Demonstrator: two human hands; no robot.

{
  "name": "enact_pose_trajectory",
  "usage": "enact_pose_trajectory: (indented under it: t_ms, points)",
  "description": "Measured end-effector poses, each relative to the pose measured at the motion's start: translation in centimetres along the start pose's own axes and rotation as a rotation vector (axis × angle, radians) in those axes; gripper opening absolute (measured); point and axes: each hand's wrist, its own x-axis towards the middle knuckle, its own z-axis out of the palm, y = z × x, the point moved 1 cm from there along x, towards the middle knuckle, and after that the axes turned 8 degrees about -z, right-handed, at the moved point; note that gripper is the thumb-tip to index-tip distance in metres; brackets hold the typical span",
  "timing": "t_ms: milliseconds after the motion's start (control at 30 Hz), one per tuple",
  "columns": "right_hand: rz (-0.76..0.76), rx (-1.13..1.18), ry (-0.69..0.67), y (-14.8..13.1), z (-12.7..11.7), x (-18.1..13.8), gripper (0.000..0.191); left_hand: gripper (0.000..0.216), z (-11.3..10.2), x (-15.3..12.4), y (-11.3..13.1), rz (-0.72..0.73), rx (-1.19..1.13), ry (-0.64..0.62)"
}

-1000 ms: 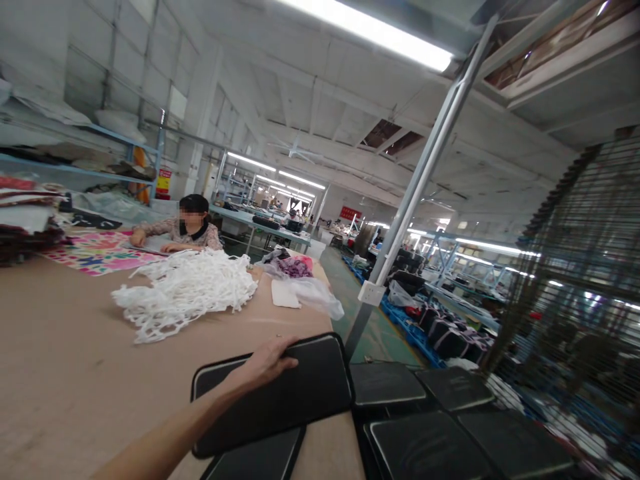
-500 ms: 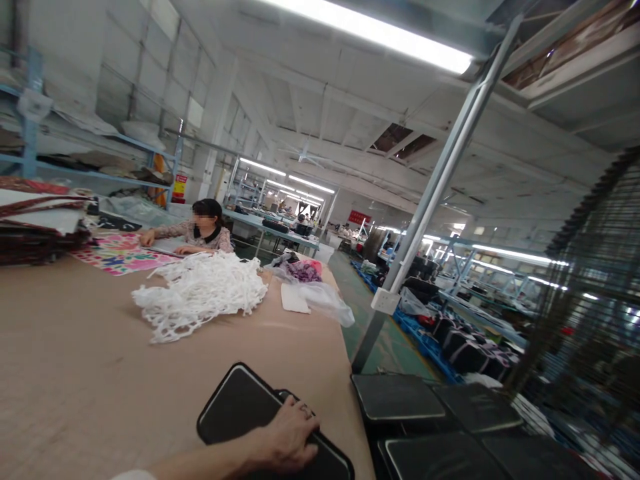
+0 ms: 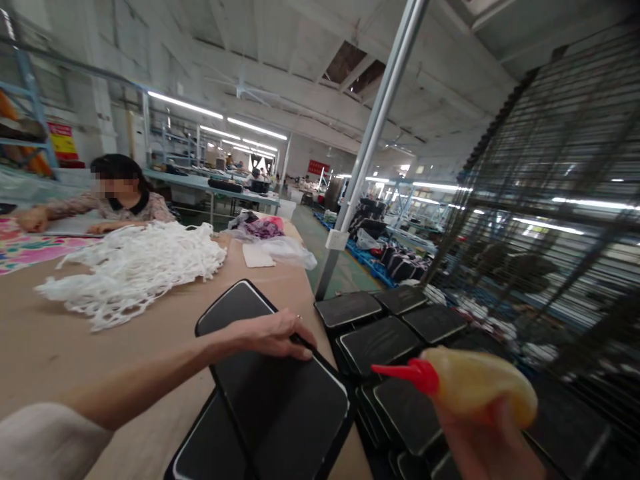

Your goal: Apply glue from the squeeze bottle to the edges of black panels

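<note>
White mesh [image 3: 145,267] lies heaped on the table [image 3: 45,360]; right of it, the left hand [image 3: 277,333]'s grip clasps the edge of a black panel [image 3: 290,400] overlapping a lower panel [image 3: 203,443]. Farther right, the right hand [image 3: 475,433]'s grip wraps a yellowish bottle [image 3: 480,383], red nozzle [image 3: 407,373] pointing left.

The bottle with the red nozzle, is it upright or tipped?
Tipped. The bottle lies nearly level in the grip of the right hand, its red nozzle pointing sideways, toward the picture's left, not up.

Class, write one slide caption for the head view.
The left hand grips a black panel; the right hand holds a red-tipped yellow bottle.
</note>
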Motion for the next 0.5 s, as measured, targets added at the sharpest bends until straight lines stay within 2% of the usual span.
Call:
enact_pose_trajectory:
  t_ms: [33, 133, 300, 500]
  points:
    - [0.023, 0.174, 0.002, -0.4, 0.6, 0.7, 0.059, 0.024, -0.4, 0.1, 0.8, 0.022, 0.015, -0.05]
    - [0.039, 0.39, -0.13, -1.4, 2.2, 2.2, 0.065, 0.022, -0.8, 0.1, 2.4, 0.084, 0.055, -0.157]
    - [0.009, 0.374, -0.421, -2.1, 3.9, 2.9, 0.065, 0.019, -0.7, 0.1, 3.4, 0.119, 0.053, -0.259]
    - [0.014, 0.399, -0.629, -1.2, 5.4, 3.6, 0.061, 0.019, -0.5, -0.2, 3.4, 0.154, -0.019, -0.356]
